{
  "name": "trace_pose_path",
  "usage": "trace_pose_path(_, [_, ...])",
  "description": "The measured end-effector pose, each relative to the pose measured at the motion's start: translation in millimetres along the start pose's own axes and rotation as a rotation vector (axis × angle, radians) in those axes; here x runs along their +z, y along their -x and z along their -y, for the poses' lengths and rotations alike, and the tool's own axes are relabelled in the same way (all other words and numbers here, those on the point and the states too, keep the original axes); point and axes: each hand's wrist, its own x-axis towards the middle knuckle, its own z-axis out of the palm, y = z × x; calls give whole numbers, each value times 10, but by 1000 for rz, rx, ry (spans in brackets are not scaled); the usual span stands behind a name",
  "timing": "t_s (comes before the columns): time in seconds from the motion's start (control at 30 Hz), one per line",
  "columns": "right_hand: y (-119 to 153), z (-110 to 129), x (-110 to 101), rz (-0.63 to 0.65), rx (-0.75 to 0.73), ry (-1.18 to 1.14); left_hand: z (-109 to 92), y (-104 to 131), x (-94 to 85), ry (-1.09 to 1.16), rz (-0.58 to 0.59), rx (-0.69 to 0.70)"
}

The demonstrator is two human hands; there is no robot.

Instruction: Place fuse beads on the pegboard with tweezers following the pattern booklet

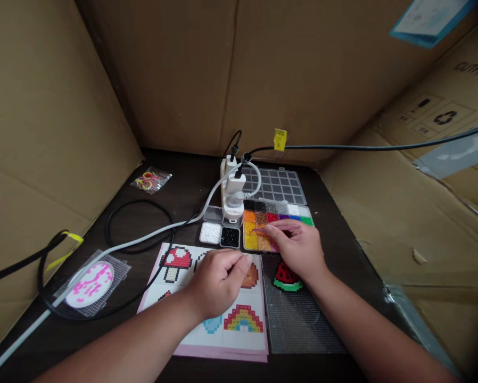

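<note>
My right hand (298, 244) is closed on pink tweezers (289, 227), whose tips point left over the yellow and orange compartments of the bead box (257, 246). Below that hand, a red, black and green watermelon slice of beads (287, 282) lies on a clear pegboard (298, 324), partly covered by the hand. My left hand (219, 279) rests over the pattern sheet (199, 338), its fingers curled together; whether they hold anything is hidden. The sheet shows a mushroom, a rainbow and other pixel pictures. Small boxes of white beads (211, 233) and black beads (230, 236) stand beside the bead box.
A white power strip (231, 191) with plugs stands behind the small boxes. Its white cable (143, 238) and a black cable (108, 223) cross the left side. Further left lie a pink-and-white oval (91, 284) and a plastic bag (151, 180). Cardboard walls (175, 69) surround the table.
</note>
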Motion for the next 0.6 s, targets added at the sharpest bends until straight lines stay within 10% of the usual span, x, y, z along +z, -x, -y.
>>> trace_pose_path(0.6, [4, 11, 3, -1, 44, -29, 0, 3, 4, 9, 8, 0])
